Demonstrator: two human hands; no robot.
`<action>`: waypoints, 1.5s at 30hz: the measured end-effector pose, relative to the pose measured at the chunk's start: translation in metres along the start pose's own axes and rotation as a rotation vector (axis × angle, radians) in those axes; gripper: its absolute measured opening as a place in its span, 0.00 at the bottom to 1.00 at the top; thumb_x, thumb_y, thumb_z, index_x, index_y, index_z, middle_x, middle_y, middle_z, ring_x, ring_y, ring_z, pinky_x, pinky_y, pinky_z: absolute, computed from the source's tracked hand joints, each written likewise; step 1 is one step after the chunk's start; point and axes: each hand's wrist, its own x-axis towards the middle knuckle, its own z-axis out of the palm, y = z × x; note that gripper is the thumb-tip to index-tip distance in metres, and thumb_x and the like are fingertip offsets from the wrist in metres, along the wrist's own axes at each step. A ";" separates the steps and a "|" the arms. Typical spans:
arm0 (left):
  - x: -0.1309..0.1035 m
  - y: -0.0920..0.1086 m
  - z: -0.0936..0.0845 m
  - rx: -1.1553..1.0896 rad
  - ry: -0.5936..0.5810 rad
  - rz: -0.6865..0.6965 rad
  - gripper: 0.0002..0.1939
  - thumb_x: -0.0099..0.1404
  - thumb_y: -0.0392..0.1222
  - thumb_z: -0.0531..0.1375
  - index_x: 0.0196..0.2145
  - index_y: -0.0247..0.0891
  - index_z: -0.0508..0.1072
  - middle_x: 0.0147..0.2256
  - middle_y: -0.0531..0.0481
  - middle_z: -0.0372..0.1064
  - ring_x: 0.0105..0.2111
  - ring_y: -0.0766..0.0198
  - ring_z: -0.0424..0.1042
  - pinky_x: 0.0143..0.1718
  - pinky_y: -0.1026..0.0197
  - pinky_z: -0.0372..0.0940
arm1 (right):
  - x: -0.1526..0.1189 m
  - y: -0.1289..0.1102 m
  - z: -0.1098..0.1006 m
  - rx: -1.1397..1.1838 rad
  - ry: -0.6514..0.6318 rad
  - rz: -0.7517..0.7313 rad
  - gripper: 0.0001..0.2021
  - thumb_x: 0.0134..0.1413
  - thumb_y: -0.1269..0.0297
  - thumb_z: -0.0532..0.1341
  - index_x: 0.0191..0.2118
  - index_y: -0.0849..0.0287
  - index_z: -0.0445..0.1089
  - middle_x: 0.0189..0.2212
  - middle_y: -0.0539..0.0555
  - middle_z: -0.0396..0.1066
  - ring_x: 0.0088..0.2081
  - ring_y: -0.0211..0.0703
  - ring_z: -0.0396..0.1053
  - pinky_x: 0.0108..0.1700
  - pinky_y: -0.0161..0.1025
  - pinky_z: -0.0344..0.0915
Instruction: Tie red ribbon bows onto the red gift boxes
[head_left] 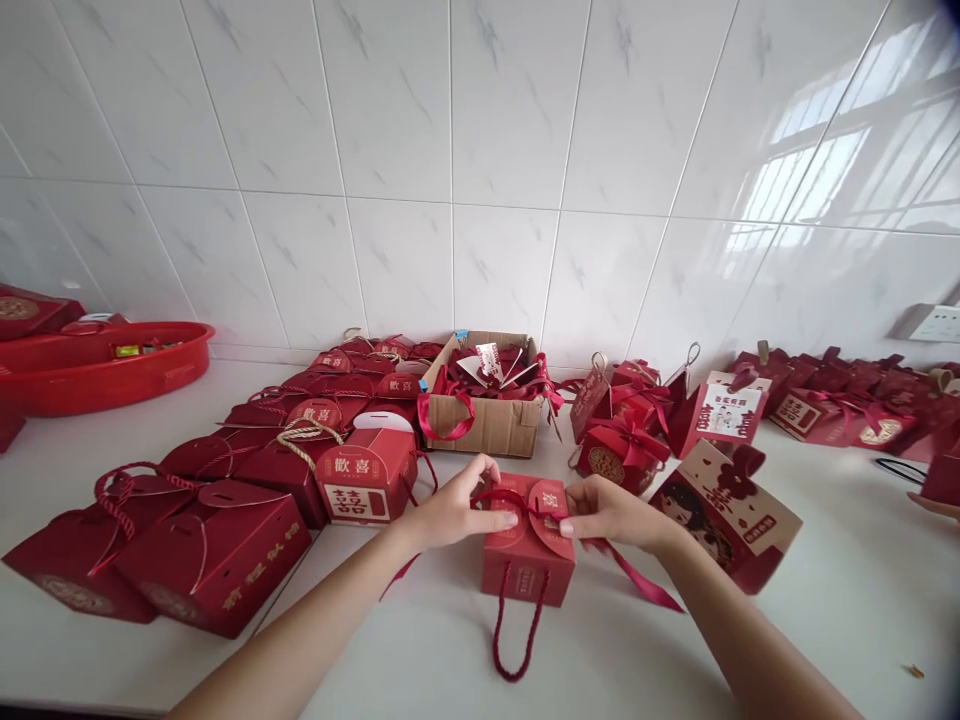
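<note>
A small red gift box [525,580] with gold lettering stands on the table in front of me, its twisted rope handle [516,672] hanging down the near side. Across its top runs a dark red ribbon [510,497], looped near the middle. My left hand [457,508] is closed on the ribbon at the box's left edge, thumb on the lid. At the right edge my right hand [611,515] pinches the ribbon against the lid. One ribbon tail [645,588] trails out below the right hand; its exact path under the fingers is hidden.
Rows of red gift boxes [225,555] fill the left side. Behind stands a cardboard carton [480,425] of ribbons and tags. Bow-tied boxes [622,450] and a tilted printed box [731,515] are at right. A red basin [112,385] sits far left; another person's hand [934,505] shows far right.
</note>
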 end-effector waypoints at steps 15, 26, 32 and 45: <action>0.002 -0.017 0.014 -0.050 0.150 0.095 0.18 0.59 0.51 0.60 0.23 0.38 0.58 0.28 0.56 0.52 0.29 0.68 0.56 0.32 0.63 0.54 | -0.002 0.030 0.013 0.267 0.253 -0.078 0.25 0.45 0.48 0.66 0.15 0.60 0.57 0.12 0.42 0.48 0.18 0.29 0.42 0.21 0.34 0.37; -0.002 -0.007 0.021 -0.294 0.019 -0.013 0.13 0.59 0.45 0.61 0.32 0.40 0.59 0.29 0.57 0.58 0.30 0.68 0.60 0.33 0.64 0.56 | 0.002 0.015 0.027 0.323 0.418 -0.135 0.24 0.49 0.51 0.65 0.17 0.58 0.55 0.10 0.41 0.46 0.16 0.28 0.38 0.20 0.34 0.34; 0.000 -0.001 0.027 -0.474 0.069 -0.070 0.17 0.55 0.43 0.65 0.29 0.39 0.58 0.27 0.58 0.60 0.29 0.69 0.62 0.31 0.65 0.56 | 0.000 0.016 0.027 0.359 0.423 -0.123 0.23 0.49 0.51 0.65 0.16 0.59 0.56 0.10 0.41 0.46 0.15 0.28 0.39 0.20 0.34 0.35; -0.004 0.001 0.031 -0.246 0.249 -0.069 0.17 0.60 0.48 0.61 0.26 0.39 0.56 0.24 0.59 0.55 0.26 0.70 0.56 0.29 0.66 0.53 | -0.002 0.015 0.031 0.343 0.373 -0.103 0.24 0.50 0.52 0.65 0.15 0.58 0.54 0.11 0.41 0.45 0.16 0.28 0.39 0.20 0.34 0.36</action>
